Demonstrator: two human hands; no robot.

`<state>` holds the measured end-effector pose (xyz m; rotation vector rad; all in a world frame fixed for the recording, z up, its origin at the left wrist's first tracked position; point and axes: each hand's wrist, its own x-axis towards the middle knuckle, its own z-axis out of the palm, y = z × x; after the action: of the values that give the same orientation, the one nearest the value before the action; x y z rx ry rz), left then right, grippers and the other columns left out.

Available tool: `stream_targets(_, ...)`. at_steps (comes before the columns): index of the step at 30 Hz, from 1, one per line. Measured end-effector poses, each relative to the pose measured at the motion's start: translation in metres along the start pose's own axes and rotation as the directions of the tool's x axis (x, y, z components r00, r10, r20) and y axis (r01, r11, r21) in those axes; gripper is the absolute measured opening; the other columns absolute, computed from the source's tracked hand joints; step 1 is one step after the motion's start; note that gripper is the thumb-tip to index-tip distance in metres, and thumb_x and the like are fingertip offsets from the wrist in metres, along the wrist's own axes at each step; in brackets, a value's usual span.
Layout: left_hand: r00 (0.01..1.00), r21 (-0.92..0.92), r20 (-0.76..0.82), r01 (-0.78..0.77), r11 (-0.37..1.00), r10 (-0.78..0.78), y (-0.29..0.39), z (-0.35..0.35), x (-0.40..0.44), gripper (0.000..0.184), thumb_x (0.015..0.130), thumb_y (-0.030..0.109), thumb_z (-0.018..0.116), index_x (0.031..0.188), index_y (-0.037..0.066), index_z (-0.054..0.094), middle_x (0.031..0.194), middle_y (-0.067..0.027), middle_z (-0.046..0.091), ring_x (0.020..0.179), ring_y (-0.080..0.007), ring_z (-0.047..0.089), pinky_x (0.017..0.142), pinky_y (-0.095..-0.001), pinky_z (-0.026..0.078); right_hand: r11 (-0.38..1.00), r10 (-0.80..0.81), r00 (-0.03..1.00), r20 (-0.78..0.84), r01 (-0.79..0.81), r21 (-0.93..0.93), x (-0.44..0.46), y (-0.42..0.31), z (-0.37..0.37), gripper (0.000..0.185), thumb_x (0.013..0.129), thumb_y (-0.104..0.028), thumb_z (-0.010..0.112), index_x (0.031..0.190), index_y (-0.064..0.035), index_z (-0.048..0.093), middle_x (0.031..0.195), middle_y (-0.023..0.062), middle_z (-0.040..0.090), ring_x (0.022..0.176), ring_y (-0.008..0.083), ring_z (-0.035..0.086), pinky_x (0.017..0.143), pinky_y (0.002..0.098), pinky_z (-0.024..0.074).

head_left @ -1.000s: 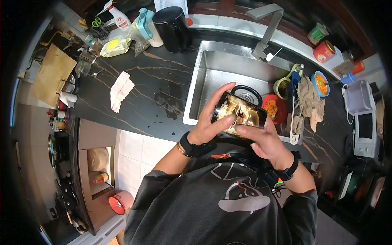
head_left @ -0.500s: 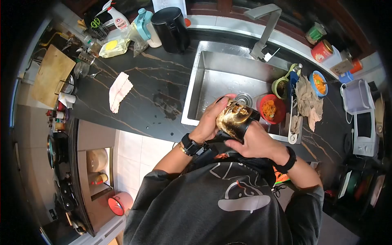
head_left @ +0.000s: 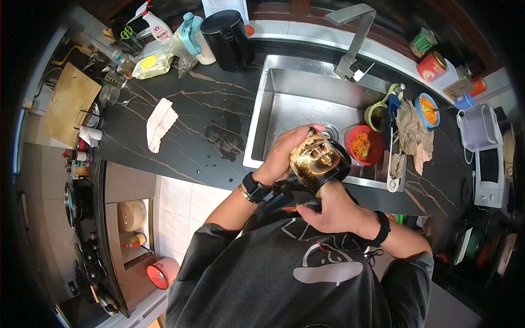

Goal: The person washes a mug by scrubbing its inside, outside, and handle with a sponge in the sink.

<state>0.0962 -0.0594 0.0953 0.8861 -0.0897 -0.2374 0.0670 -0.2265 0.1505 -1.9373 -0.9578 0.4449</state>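
Left hand curled round gold-and-black cup, right hand close below, at near edge of sink.

Cup tilted, black part toward the right; left thumb along its far side, palm against its left. Right thumb sticks out leftward, clear of cup; right fingertips hidden at cup's near end, so cannot tell whether they pinch, press or lie loose. Just right of cup, in sink: red bowl of orange food, green pot just beyond. Drain partly covered by cup. Right of sink, on desk: rag, blue bowl farther right. Left of sink: pale cloth, lying flat, well apart from both hands.
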Motion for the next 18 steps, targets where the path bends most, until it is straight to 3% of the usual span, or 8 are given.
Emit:
stream_targets(1,0.997,-0.039,0.012,0.071,0.997,-0.071,0.001,-0.001,0.0,0.042,0.098,0.03,0.041,0.122,-0.002,0.052,0.108,-0.0107,0.061,0.095,-0.0142,0.061,0.084,-0.027,0.048,1.0,-0.001,1.0,-0.001,0.001,-0.001,-0.001,0.008,0.002,0.036,0.076,-0.007,0.062,0.107,0.0079,0.051,0.094,0.026,0.059,0.09,0.0405,0.059,0.085,0.0421,0.0459)
stream_targets(3,0.991,0.003,-0.014,0.133,0.991,-0.133,-0.001,-0.004,0.002,0.045,0.1,0.033,0.034,0.127,-0.001,0.046,0.103,-0.0105,0.062,0.094,-0.0153,0.061,0.083,-0.0294,0.051,0.901,-0.044,0.984,0.175,0.115,-0.419,-0.004,0.029,-0.001,0.024,0.077,-0.009,0.061,0.092,0.008,0.058,0.083,0.0246,0.061,0.083,0.04,0.06,0.083,0.0455,0.0463)
stream_targets(8,0.957,-0.08,-0.112,0.261,0.962,-0.269,0.006,0.003,0.0,0.049,0.1,0.042,0.035,0.128,0.003,0.046,0.109,-0.0099,0.061,0.098,-0.0146,0.061,0.084,-0.029,0.052,0.866,-0.214,0.969,0.123,0.246,-0.436,0.009,0.058,-0.014,0.02,0.077,-0.006,0.062,0.095,0.0026,0.061,0.084,0.0234,0.062,0.077,0.0394,0.06,0.074,0.044,0.0483)
stream_targets(11,0.937,-0.16,-0.023,0.341,0.926,-0.349,0.008,-0.004,-0.008,0.051,0.1,0.042,0.035,0.133,0.004,0.041,0.122,-0.0099,0.054,0.108,-0.016,0.057,0.091,-0.031,0.049,0.979,-0.083,0.996,0.024,0.087,-0.187,0.012,0.036,-0.023,0.02,0.078,-0.002,0.06,0.097,0.0003,0.061,0.088,0.0166,0.065,0.086,0.0314,0.063,0.077,0.0391,0.0485)
stream_targets(13,0.983,-0.028,-0.041,0.178,0.984,-0.179,0.006,-0.004,-0.011,0.051,0.1,0.039,0.036,0.137,0.004,0.036,0.132,-0.0116,0.047,0.118,-0.0183,0.051,0.097,-0.0326,0.045,0.922,0.081,0.995,0.057,-0.097,0.376,0.012,0.031,-0.025,0.024,0.08,-0.001,0.061,0.104,-0.0009,0.06,0.096,0.0087,0.066,0.09,0.0187,0.063,0.077,0.0337,0.048)
stream_targets(15,0.992,0.017,-0.03,0.123,0.992,-0.122,0.007,-0.006,-0.015,0.063,0.096,0.04,0.047,0.142,0.003,0.027,0.137,-0.014,0.04,0.125,-0.0217,0.044,0.103,-0.0342,0.038,0.885,0.099,0.992,0.081,-0.125,0.45,0.011,0.028,-0.025,0.032,0.083,-0.002,0.065,0.114,-0.0012,0.058,0.105,0.0041,0.064,0.097,0.0117,0.059,0.082,0.0299,0.0473)
stream_targets(17,0.982,0.313,0.149,-0.161,0.936,0.119,0.001,-0.014,-0.018,0.079,0.089,0.037,0.061,0.146,0.003,0.018,0.141,-0.0124,0.033,0.128,-0.0196,0.037,0.106,-0.0318,0.029,0.419,0.272,0.962,0.021,-0.138,0.898,0.012,0.018,-0.026,0.037,0.084,-0.002,0.065,0.119,-0.0006,0.056,0.112,0.0053,0.063,0.103,0.0137,0.058,0.09,0.0298,0.045)
stream_targets(18,0.976,0.326,0.146,-0.203,0.923,0.163,0.004,-0.005,-0.02,0.09,0.082,0.032,0.069,0.146,0.001,0.015,0.14,-0.0122,0.033,0.127,-0.0205,0.036,0.107,-0.0323,0.025,0.314,0.259,0.964,0.054,-0.137,0.94,0.013,0.016,-0.032,0.042,0.085,-0.002,0.064,0.125,0.0,0.052,0.118,0.0067,0.06,0.109,0.0142,0.056,0.096,0.0294,0.0415)
